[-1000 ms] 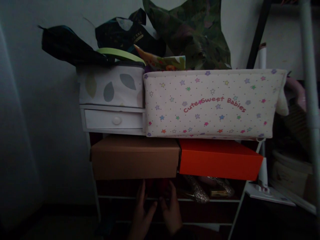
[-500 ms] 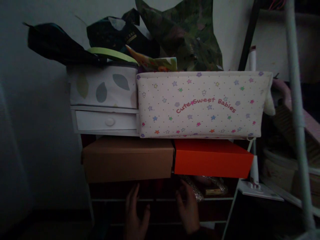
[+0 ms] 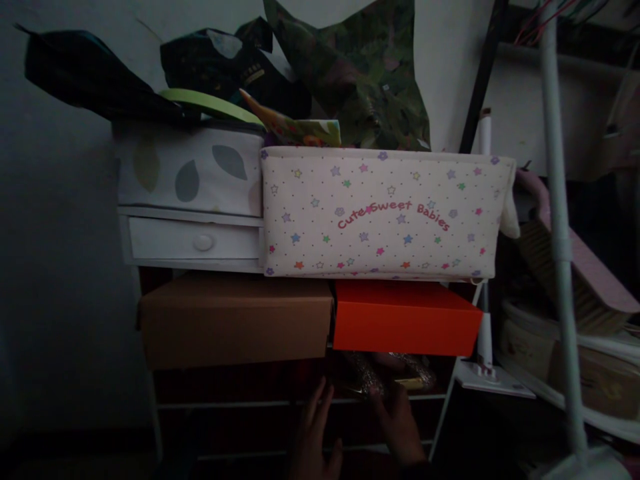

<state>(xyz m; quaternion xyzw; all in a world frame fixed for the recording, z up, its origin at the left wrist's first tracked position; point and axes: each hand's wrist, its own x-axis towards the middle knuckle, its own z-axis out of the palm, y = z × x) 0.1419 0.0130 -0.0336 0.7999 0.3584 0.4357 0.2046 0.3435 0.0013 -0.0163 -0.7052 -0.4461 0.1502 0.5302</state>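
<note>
My left hand (image 3: 313,437) is raised in front of a dark shelf below the brown cardboard box (image 3: 235,320), fingers stretched upward and apart, holding nothing. My right hand (image 3: 400,427) reaches toward glittery shoes (image 3: 385,375) on the shelf under the orange box (image 3: 405,317); its fingertips are close to or touching them, and its fingers are partly lost in the dark.
A white fabric bin with stars (image 3: 380,213) and a small white drawer unit (image 3: 193,200) sit on the boxes, with dark bags (image 3: 235,60) on top. A white pole (image 3: 560,233) and cluttered shelves stand at right. The wall is at left.
Both hands have shifted to the right along the lower shelf, the right one arriving at the glittery shoes. The view has also swung rightward.
</note>
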